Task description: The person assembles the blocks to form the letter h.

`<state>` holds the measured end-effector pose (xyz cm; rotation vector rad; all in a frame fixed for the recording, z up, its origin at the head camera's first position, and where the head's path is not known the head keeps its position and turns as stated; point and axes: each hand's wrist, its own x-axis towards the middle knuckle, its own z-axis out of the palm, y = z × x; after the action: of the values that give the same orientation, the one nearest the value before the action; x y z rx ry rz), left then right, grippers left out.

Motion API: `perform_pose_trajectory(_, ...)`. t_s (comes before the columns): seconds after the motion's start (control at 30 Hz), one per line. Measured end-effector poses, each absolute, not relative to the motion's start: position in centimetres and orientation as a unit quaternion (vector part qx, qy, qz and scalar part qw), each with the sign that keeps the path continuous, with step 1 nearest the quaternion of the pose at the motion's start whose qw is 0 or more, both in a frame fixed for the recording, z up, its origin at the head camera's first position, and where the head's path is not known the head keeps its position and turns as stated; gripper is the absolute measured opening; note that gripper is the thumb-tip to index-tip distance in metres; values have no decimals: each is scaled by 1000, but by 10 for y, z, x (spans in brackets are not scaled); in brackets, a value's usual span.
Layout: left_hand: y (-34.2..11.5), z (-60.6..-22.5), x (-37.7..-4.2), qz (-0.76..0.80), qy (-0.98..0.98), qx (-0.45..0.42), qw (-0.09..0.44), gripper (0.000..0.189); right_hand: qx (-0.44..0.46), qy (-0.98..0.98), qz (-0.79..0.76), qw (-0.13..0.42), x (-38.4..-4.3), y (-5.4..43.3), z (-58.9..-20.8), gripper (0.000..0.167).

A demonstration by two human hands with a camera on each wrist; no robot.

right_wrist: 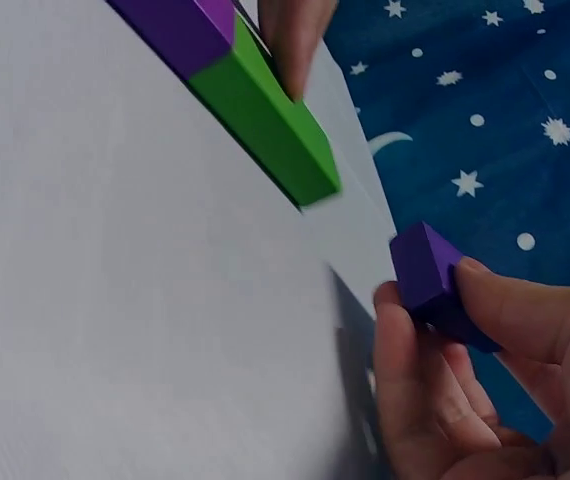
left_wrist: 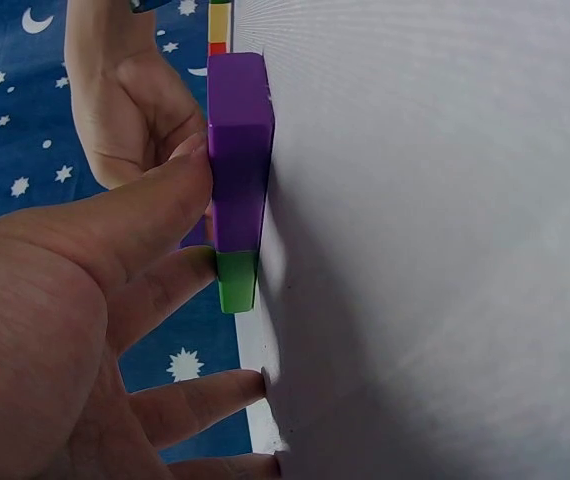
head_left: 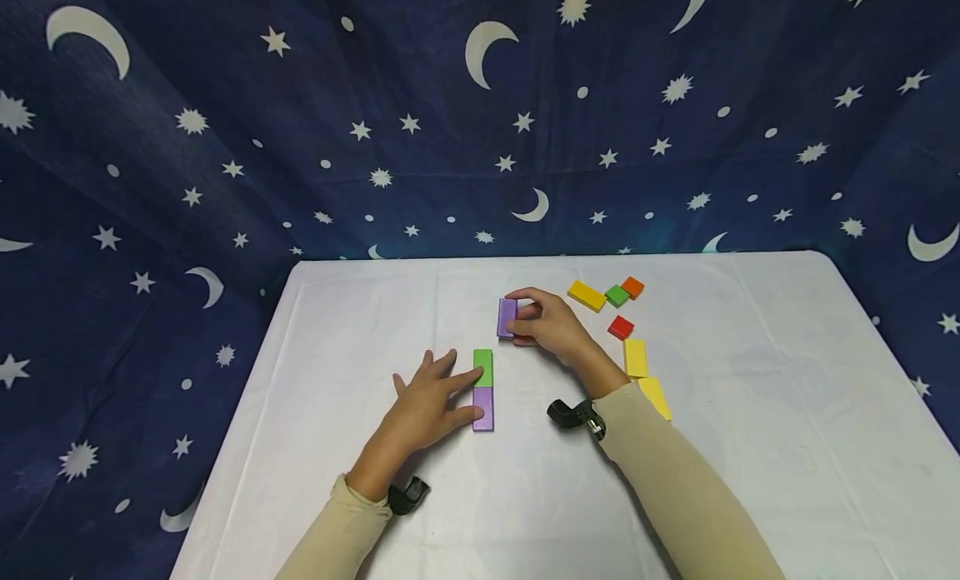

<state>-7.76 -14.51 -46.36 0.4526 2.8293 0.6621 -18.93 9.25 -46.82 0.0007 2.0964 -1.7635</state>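
A green block [head_left: 483, 363] and a purple block [head_left: 487, 399] lie end to end in a line on the white table. My left hand [head_left: 423, 407] is spread beside them, index fingertip on the green block and thumb on the purple one. In the left wrist view, the other fingers reach past the blocks. Just beyond the line's far end, my right hand [head_left: 553, 323] pinches a second purple block [head_left: 506, 317] between thumb and fingers. The right wrist view shows this held block [right_wrist: 427, 270] tilted and apart from the green block's end.
To the right on the table [head_left: 787, 380] lie a yellow block [head_left: 587, 296], a small green block [head_left: 617, 296], an orange block [head_left: 633, 287] and a red block [head_left: 620, 327]. Two more yellow blocks, one upper [head_left: 635, 357] and one lower [head_left: 655, 397], sit near my right forearm.
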Motion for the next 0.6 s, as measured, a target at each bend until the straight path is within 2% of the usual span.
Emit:
perform_pose_trajectory(0.17,-144,-464,-78,221,958,151,100,62,2,768,-617,173,-186,80,-473,51)
perform_pose_trajectory(0.6,-146,-464,-78,220,958,157,99,62,0,782,-605,147,-186,62,-485,47)
